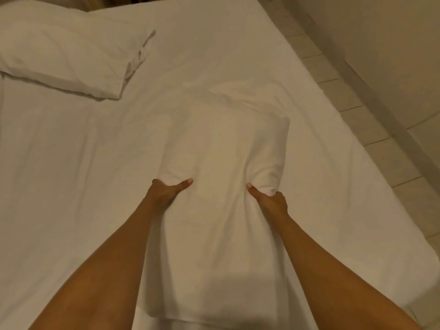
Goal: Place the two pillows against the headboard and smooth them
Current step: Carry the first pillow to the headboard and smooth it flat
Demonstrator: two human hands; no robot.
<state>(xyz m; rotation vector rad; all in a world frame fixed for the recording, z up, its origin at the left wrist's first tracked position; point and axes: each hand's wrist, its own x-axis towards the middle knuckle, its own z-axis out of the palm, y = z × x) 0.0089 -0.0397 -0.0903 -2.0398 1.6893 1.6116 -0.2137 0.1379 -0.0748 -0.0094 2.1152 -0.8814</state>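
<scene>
A white pillow lies lengthwise in front of me on the white bed sheet. My left hand grips its left side, thumb on top and fingers tucked under. On the right side my right hand is closed on a bunched fold of the same pillow. A second white pillow rests flat at the far left of the bed, its open case end facing right. No headboard shows in this view.
The bed's right edge runs diagonally from the top middle to the lower right. Beyond it are a strip of pale floor tiles and a light wall.
</scene>
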